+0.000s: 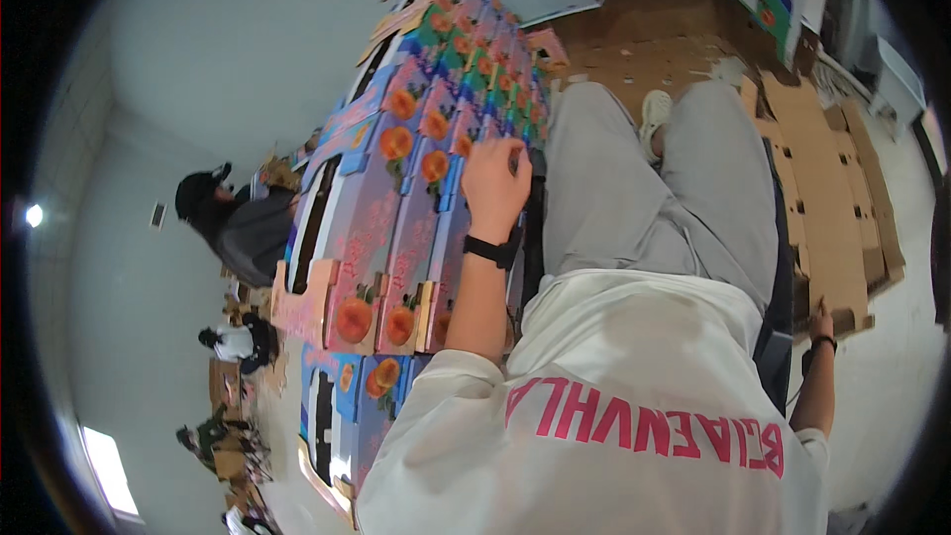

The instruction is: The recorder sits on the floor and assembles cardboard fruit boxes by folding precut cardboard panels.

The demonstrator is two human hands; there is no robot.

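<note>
Boxes [396, 228]: pink, blue and green, printed with orange fruit, stacked in rows on the person's left.
Left hand [495, 181]: raised just right of the boxes, overlapping them in view; contact cannot be told. Its fingers look curled, but I cannot tell how narrow or whether they hold anything.
Cardboard [820, 193]: flat brown pieces, well right of the boxes, beyond the person's legs.
Right hand [822, 320]: well right of the boxes, at the cardboard's near edge; too small to tell whether it grips.
Trousers [619, 198]: grey, between boxes and cardboard.
Shoe [652, 119]: pale, right of the boxes.
Co-worker [260, 238]: dark top and cap, left of the boxes.
</note>
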